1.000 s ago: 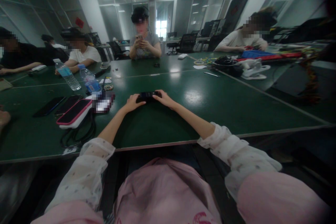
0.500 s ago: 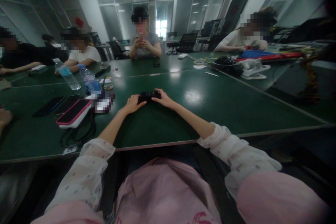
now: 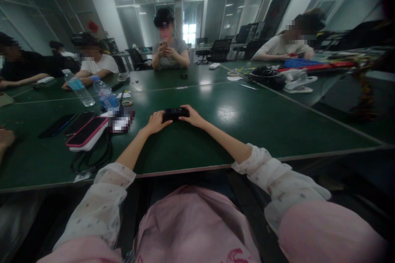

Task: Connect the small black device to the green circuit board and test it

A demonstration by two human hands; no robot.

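Observation:
A small black oblong device (image 3: 175, 114) is at the middle of the green table, with faint pale marks on its upper face. My left hand (image 3: 156, 122) closes on its left end, thumb along the near side. The opposite end is gripped by my right hand (image 3: 191, 116), with fingers over the far edge and thumb on the near side. What kind of device it is cannot be made out. Both forearms stretch forward over the table edge.
Left of my arm lie a pink-edged phone (image 3: 88, 132), dark phones (image 3: 58, 125), black cables (image 3: 106, 152) and two water bottles (image 3: 78, 87). Several people sit around the green table (image 3: 247, 131); one across holds a phone (image 3: 163, 44). White and black gear (image 3: 298, 82) is at right.
My hands and the black device stay nearly in place, with only a very slight shift. Across the table, the person's phone has tilted more upright.

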